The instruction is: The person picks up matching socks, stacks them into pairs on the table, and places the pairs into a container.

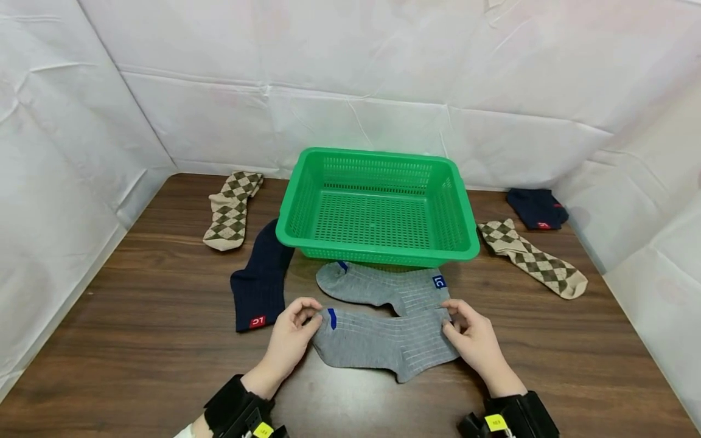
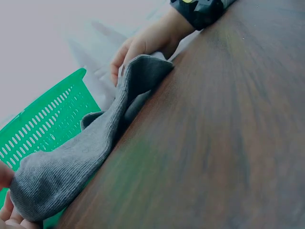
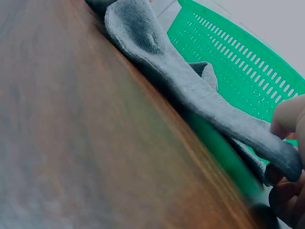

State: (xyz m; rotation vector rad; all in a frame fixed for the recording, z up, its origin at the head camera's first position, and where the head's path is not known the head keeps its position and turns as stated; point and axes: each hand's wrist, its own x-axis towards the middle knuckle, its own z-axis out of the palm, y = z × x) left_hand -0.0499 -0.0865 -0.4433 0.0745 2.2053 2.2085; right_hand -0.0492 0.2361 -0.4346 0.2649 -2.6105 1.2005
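Nearest me on the table, a grey ribbed sock (image 1: pixel 372 344) is stretched flat sideways between both hands. My left hand (image 1: pixel 289 337) pinches its toe end, beside a blue mark. The cuff end is pinched between thumb and fingers of my right hand (image 1: pixel 475 340). In both wrist views the held sock (image 2: pixel 66 176) hangs slightly raised along the wooden surface, its fingertips-held ends lifted. Just behind lies a matching grey sock (image 1: pixel 364 285) with a blue LC label on its cuff, partly overlapped by the front one.
A green plastic basket (image 1: pixel 378 254) stands behind the grey socks. To its left lie a navy sock (image 1: pixel 260 283) and an argyle sock (image 1: pixel 230 213). On the right are another argyle sock (image 1: pixel 539 263) and a folded navy sock (image 1: pixel 533 207). White sheeting (image 1: pixel 350 115) encloses the table.
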